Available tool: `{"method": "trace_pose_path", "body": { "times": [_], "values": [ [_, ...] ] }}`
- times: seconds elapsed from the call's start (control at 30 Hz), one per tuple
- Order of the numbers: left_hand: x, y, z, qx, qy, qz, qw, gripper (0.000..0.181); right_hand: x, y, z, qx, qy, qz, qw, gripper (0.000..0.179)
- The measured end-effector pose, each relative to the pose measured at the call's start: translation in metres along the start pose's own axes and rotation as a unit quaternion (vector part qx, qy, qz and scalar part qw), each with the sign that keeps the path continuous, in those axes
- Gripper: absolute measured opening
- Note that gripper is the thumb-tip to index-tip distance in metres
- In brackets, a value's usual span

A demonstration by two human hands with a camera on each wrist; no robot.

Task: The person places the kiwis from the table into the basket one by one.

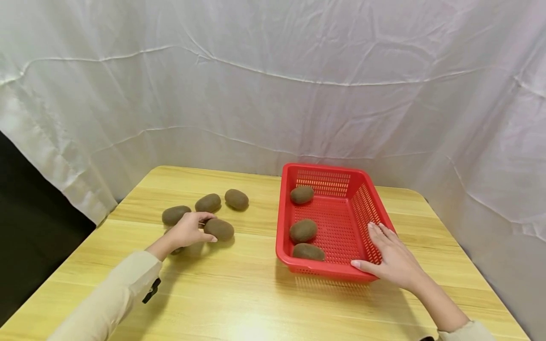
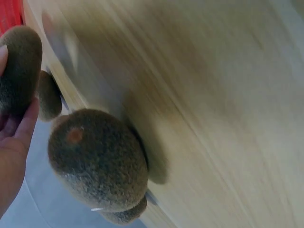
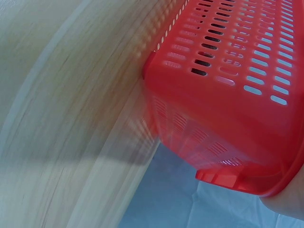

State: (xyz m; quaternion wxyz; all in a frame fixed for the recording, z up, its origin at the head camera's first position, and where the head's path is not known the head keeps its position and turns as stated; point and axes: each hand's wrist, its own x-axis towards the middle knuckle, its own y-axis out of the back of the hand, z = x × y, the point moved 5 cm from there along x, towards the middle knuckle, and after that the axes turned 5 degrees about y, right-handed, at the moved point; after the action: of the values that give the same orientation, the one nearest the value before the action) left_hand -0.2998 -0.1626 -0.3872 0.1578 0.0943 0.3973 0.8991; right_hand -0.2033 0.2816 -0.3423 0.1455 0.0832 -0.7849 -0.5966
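Note:
My left hand (image 1: 187, 232) pinches a brown fuzzy kiwi (image 1: 219, 229) between thumb and fingers. In the left wrist view that kiwi (image 2: 21, 66) is at the left edge, with a shadow on the wood beside it. Close to this hand lie more kiwis: one (image 1: 176, 215) behind it, and another (image 1: 177, 250) largely hidden beneath it. My right hand (image 1: 392, 255) rests over the near right corner of a red plastic basket (image 1: 330, 269), fingers straight against the inside of the right wall, thumb over the front rim. Three kiwis (image 1: 303, 230) lie along the basket's left side.
Two further kiwis (image 1: 208, 202) stand farther back on the light wooden table (image 1: 222, 293), left of the basket. A pale curtain (image 1: 256, 104) hangs behind the table and along its sides. Dark cloth (image 1: 34, 227) shows at the far left.

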Motion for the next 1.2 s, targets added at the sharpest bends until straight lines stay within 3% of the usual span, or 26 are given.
{"method": "trace_pose_path", "body": {
  "times": [0.77, 1.0, 1.2],
  "values": [
    [-0.005, -0.004, 0.008, -0.007, -0.012, 0.026, 0.9996, 0.058, 0.0, 0.0, -0.001, 0.004, 0.006, 0.003, 1.0, 0.102],
    [0.0, 0.003, 0.017, -0.023, -0.015, 0.053, 0.9982, 0.057, 0.0, 0.0, -0.001, 0.004, 0.004, 0.0, 1.0, 0.103],
    [0.006, 0.005, 0.025, -0.037, -0.018, 0.052, 0.9978, 0.057, 0.0, 0.0, 0.001, 0.004, 0.003, 0.0, 1.0, 0.103]
  ]
}}
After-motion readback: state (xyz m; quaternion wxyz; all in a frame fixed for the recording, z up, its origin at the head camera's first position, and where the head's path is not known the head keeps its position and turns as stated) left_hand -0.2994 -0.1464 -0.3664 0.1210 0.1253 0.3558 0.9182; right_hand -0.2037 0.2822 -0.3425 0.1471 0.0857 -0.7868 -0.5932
